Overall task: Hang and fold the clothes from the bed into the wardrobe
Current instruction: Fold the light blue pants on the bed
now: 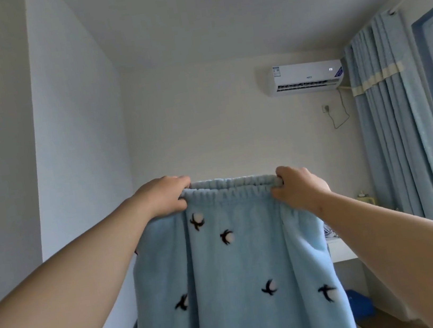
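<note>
pale bedroom walls and ceiling are filling the background. white wall-mounted air conditioner (307, 76) is sitting high on the far wall, light blue pleated curtains (394, 111) are hanging at right. white desk edge (340, 250) is peeking out behind the cloth. bed and wardrobe aren't showing in this view.

light blue fleece garment with black bird print (239, 272) is hanging in the air in front of the person, not touching any surface i can see. both arms are reaching out. left hand (165, 196) is gripping the left end of the gathered elastic waistband (231, 185), fingers curled over the top edge. right hand (298, 187) is doing the same at the right end, fingers wrapped round the band.

judging why: holding it by the two waistband ends is letting gravity pull the body flat, so the sides are lining up. stretching the band between the hands is keeping the top level, giving a clean reference for a fold. lower part is running out of frame, so cannot tell if it's pants or a skirt. i'm reading this as the straighten-out step ahead of folding. fleece is looking thick, so it's probably heading for a shelf rather than a hanger.
</note>
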Motion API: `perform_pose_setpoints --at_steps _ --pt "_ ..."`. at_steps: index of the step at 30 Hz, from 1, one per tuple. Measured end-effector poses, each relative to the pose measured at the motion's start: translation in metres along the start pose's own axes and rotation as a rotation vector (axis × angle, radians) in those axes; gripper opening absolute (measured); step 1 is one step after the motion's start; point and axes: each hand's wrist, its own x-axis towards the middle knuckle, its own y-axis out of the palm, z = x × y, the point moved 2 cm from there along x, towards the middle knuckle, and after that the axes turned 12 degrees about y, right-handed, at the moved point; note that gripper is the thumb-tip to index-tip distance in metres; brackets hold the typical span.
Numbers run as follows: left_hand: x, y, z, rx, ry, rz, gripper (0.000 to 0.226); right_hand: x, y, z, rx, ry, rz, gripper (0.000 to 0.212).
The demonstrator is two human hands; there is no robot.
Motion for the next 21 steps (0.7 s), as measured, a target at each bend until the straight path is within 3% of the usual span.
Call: perform_pose_setpoints --at_steps 6,9,12,15,17,21 --pt "0.0 -0.008 0.004 0.019 -0.116 -0.166 0.009 0.003 -0.02 0.0 -0.108 -0.018 -0.281 0.01" --pt "-0.001 -0.013 0.006 -0.097 -0.124 -0.275 0.016 0.006 -0.025 -0.001 0.003 -0.035 -0.323 0.004" --pt "-0.001 -0.011 0.009 -0.253 -0.186 -0.195 0.027 0.005 -0.018 0.005 -0.003 -0.165 -0.095 0.01" --pt "-0.009 0.016 0.005 -0.473 -0.249 0.145 0.035 -0.006 0.003 0.007 -0.046 -0.19 0.218 0.016" --pt "-0.019 0.041 -0.002 -0.671 -0.33 0.326 0.038 -0.014 0.016 -0.005 0.096 -0.023 0.398 0.018" --pt "-0.029 0.066 -0.014 -1.025 -0.482 0.405 0.034 -0.025 0.027 -0.03 0.519 0.413 0.696 0.02"
